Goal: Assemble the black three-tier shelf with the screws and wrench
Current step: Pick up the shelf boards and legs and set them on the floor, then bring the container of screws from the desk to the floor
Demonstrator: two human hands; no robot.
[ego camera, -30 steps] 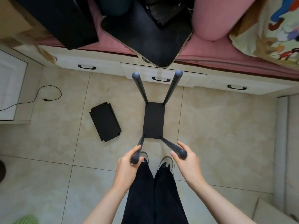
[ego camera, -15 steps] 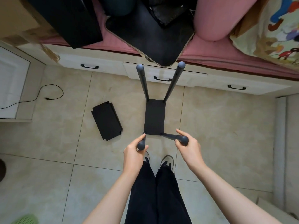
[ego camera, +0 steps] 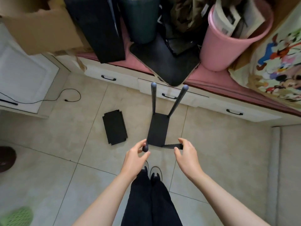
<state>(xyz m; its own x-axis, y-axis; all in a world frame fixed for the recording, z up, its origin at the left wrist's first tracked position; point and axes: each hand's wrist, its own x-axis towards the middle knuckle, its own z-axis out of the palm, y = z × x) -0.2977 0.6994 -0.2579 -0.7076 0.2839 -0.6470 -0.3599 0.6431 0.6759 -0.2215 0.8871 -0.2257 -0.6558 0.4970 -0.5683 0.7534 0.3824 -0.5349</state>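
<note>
The partly built shelf stands on the tile floor in front of my feet: one black panel (ego camera: 158,132) with four grey poles. The two far poles (ego camera: 153,98) (ego camera: 178,100) rise toward the drawers. My left hand (ego camera: 135,156) pinches the rounded top of the near left pole (ego camera: 145,148) between index finger and thumb. My right hand (ego camera: 185,152) curls its index finger and thumb loosely round the end of the near right pole (ego camera: 171,146). A second loose black shelf panel (ego camera: 114,127) lies flat on the floor to the left. No screws or wrench are in sight.
White drawers (ego camera: 169,96) under a pink platform stand just behind the shelf. On the platform are a pink bucket (ego camera: 228,38), a dark bin (ego camera: 140,18), a black board (ego camera: 164,57) and a cardboard box (ego camera: 37,25). A cable (ego camera: 71,95) lies at the left; a green basket (ego camera: 17,216) is bottom left.
The near pole tops and both hands moved away from me toward the drawers. The full grasps have loosened to fingertip holds. The view tilted up, showing more of the platform.
</note>
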